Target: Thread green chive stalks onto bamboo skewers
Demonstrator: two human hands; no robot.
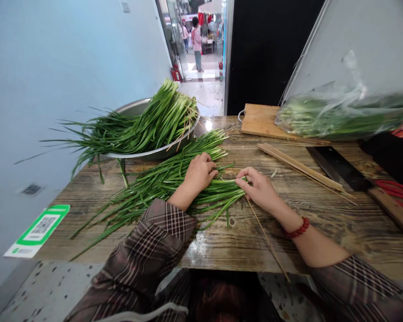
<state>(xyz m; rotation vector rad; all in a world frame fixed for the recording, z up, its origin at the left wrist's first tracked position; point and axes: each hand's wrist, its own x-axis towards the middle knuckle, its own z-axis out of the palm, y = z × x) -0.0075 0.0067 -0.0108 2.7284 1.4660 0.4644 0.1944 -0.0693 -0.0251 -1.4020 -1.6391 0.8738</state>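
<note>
A loose pile of garlic chives (pixel 161 179) lies across the wooden table, green leaves to the left and pale stem ends to the right. My left hand (pixel 200 172) rests on the pile with its fingers curled around some chives. At the stem ends, my right hand (pixel 255 185) pinches a few chives between thumb and fingers. A thin bamboo skewer (pixel 267 239) slants from under my right hand to the table's front edge; whether the fingers also grip it is hidden.
A metal basin (pixel 134 107) heaped with chives stands back left. To the right lie a bundle of bamboo skewers (pixel 298 167), a cleaver (pixel 342 167), a cutting board (pixel 260 118) and a plastic bag (pixel 349 114) of greens. A QR-code card (pixel 42 228) is at the left edge. People stand beyond the doorway.
</note>
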